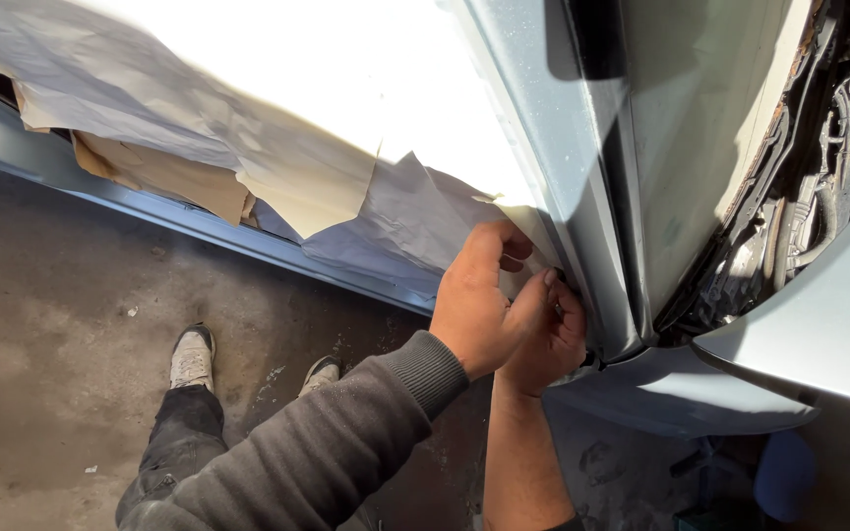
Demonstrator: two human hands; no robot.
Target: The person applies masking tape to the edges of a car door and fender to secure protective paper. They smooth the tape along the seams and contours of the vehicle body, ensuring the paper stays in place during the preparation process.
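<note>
Crumpled white masking paper (277, 128) covers the side of a pale blue-grey car body (582, 147). My left hand (479, 300), in a grey knit sleeve, presses the paper's lower edge (415, 221) against the panel near the wheel arch. My right hand (548, 339), bare-armed, sits just under and behind it, fingers curled at the same paper edge by the panel's seam. What the right fingers pinch is hidden by the left hand.
An open wheel arch with suspension parts (799, 216) lies to the right. A brown paper layer (159, 172) shows under the white sheet. My shoes (194, 359) stand on stained concrete floor (61, 334). A blue object (784, 472) sits at lower right.
</note>
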